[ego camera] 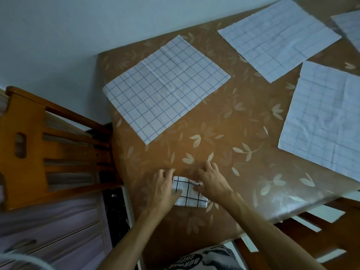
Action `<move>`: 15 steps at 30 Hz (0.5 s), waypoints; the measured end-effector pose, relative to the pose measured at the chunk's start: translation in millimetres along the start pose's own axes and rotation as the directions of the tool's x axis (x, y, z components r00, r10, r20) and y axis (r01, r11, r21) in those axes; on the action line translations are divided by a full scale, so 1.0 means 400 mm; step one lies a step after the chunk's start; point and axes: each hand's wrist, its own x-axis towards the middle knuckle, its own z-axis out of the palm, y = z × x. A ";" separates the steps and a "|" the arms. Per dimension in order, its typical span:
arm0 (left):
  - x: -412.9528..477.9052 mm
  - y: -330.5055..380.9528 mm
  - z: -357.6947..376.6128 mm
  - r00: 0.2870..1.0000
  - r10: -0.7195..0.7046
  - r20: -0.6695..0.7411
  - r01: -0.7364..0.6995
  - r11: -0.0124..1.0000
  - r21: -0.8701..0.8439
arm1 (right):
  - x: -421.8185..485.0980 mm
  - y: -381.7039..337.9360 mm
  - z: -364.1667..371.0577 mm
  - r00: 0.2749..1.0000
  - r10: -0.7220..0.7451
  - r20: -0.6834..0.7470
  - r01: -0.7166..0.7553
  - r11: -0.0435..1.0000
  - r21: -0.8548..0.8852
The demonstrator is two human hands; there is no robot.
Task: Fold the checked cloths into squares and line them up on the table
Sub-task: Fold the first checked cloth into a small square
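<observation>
A small folded checked cloth (190,196), white with dark lines, lies on the brown table (224,145) near its front-left edge. My left hand (163,190) rests flat on the cloth's left side. My right hand (211,182) presses on its upper right corner. Several checked cloths lie spread flat farther back: one in the middle (165,88), one at the back (278,38), one at the right (327,117), and a corner of another at the top right (350,24).
The table wears a brown cover with pale leaf prints. A wooden chair (39,145) stands at the left, close to the table edge. Another wooden chair (311,236) sits at the lower right. A pale wall runs behind the table.
</observation>
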 end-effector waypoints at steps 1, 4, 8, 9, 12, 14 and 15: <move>0.005 -0.001 -0.004 1.000 -0.027 -0.007 0.026 0.999 -0.034 | -0.002 0.006 -0.010 1.000 -0.007 0.020 0.005 0.994 0.110; 0.010 0.006 -0.005 0.999 -0.046 -0.016 0.045 0.997 -0.066 | -0.003 0.030 -0.052 0.995 -0.032 0.094 0.009 0.973 0.232; 0.019 0.031 0.019 0.992 0.075 -0.106 -0.061 0.989 0.132 | 0.027 0.078 -0.106 1.000 0.022 0.005 -0.022 0.991 0.130; 0.021 0.038 0.030 0.982 0.156 -0.103 -0.130 0.967 0.219 | 0.036 0.090 -0.110 0.999 0.035 -0.032 -0.031 0.994 0.106; 0.028 0.060 0.072 0.935 0.350 -0.059 -0.311 0.887 0.343 | 0.045 0.109 -0.078 0.987 -0.015 -0.162 -0.002 0.994 -0.105; 0.030 0.084 0.088 0.918 0.387 -0.086 -0.341 0.881 0.329 | 0.024 0.097 -0.034 0.965 -0.050 -0.256 0.009 0.987 -0.161; 0.030 0.095 0.095 0.912 0.397 -0.098 -0.351 0.883 0.312 | 0.011 0.089 -0.009 0.950 -0.067 -0.304 0.019 0.987 -0.160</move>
